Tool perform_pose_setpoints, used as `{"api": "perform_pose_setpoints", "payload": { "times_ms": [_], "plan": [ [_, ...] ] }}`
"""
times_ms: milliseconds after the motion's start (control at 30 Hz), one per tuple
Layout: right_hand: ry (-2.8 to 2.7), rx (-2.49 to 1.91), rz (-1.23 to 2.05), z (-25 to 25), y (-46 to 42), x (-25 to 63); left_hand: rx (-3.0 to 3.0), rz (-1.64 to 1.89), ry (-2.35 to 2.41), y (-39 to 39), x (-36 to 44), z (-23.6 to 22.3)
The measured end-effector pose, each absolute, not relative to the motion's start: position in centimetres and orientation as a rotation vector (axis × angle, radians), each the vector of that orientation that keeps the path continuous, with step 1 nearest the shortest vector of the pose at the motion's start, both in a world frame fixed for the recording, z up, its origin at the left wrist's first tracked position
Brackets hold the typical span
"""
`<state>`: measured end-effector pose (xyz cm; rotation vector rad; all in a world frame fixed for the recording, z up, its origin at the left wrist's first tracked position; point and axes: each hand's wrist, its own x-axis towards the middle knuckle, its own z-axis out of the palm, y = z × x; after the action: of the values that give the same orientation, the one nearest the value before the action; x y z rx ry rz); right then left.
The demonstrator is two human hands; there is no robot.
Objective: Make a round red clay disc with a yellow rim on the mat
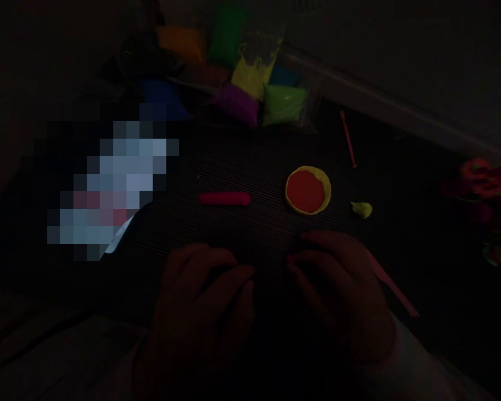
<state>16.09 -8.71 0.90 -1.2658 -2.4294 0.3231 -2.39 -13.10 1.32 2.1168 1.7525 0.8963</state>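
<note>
The scene is very dark. My left hand [200, 295] rests low on a dark ribbed mat [242, 167], fingers curled loosely; nothing shows in it. My right hand [338, 284] lies beside it with fingers bent, and a thin pink modelling tool [394, 287] sticks out from under it toward the right. A small pink bit shows at its fingertips. Beyond the hands lie a pink clay roll [224, 199], a round disc of red clay on yellow clay [308, 190] and a small yellow clay lump [362, 209].
Several bags of coloured clay [250, 83] are piled at the back. A thin pink stick [348, 139] lies behind the disc. Colourful clay pieces [490, 206] sit at the right edge. A blurred bright patch [108, 189] lies to the left.
</note>
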Motion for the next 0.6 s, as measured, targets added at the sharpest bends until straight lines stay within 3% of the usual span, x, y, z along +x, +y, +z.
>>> {"api": "perform_pose_setpoints", "payload": {
  "times_ms": [600],
  "plan": [
    [-2.498, -1.226, 0.120, 1.3, -10.0, 16.8, 2.075, 0.893, 1.764, -13.1, -2.3, 1.5]
  ]
}}
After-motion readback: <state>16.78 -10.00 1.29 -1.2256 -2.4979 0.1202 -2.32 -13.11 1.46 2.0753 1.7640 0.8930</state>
